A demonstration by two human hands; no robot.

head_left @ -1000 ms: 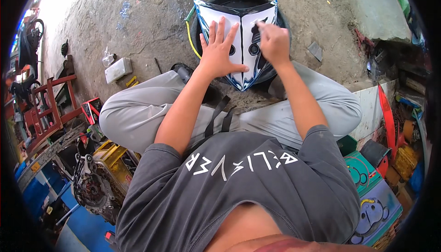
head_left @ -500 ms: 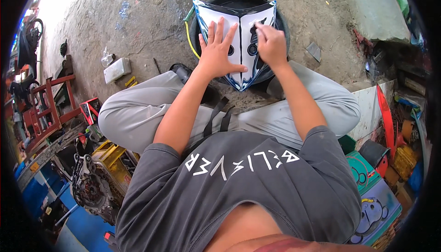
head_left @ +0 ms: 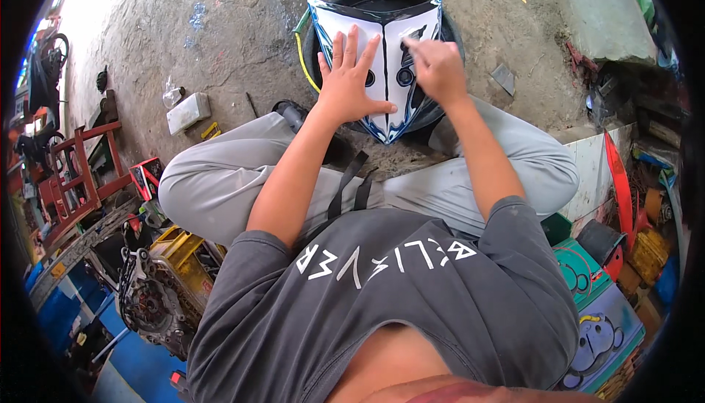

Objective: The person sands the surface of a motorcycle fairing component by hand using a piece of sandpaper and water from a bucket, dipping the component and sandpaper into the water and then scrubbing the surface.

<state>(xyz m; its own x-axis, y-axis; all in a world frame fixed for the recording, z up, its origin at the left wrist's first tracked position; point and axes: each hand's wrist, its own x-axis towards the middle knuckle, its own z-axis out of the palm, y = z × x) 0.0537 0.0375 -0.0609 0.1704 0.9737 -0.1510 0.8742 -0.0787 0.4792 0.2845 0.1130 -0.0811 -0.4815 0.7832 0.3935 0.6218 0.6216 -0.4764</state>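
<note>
A glossy white, black and blue plastic panel (head_left: pixel 367 28), likely a motorcycle fairing, lies between my bent knees. Its broad end points away and its narrow tip faces me. It rests over a dark round tub or tyre (head_left: pixel 457 43). My left hand (head_left: pixel 345 84) is flat on the panel's left half, fingers spread and thumb across the black centre line. Over the right half, my right hand (head_left: pixel 439 71) is closed, with its fingertips at a black marking near the upper edge. Whatever those fingertips might pinch is too small to make out.
A yellow-green hose (head_left: pixel 299 54) curves around the round base. On the concrete floor lie a whitish block (head_left: pixel 188 113) and a small grey plate (head_left: pixel 503 78). An engine part (head_left: pixel 150 296) sits at my lower left, a red frame (head_left: pixel 84 168) beyond it. Gasket packs (head_left: pixel 598 340) lie at lower right.
My right hand has shifted slightly right and toward me, its fingertips still by the black marking. My left hand stays spread on the panel.
</note>
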